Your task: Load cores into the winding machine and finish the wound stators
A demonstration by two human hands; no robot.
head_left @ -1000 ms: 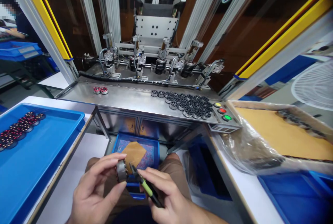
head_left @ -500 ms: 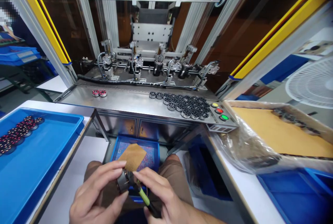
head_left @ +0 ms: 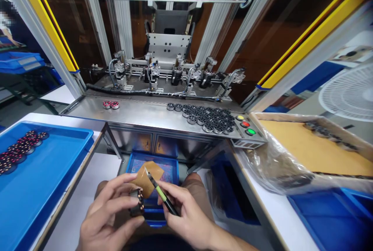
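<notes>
Head view, looking down past a long stainless steel machine shelf carrying a cluster of dark ring-shaped cores and two red-wound cores, with a large blue plastic tray of more wound cores lying to the left. Nearer, over the lap and above a small blue bin: left hand pinching a small round dark core wound with copper wire between thumb and fingertips, fingers closed narrowly around its rim, face turned toward the tool. Right hand gripping slim green-and-black tweezers pen-fashion, fingers closed on the shaft, tip pointing up-left just beside the core, apparently not touching. Probably best: keeping the core steady, bracing both hands together, bringing the tip in gently, avoiding nicking the winding.
</notes>
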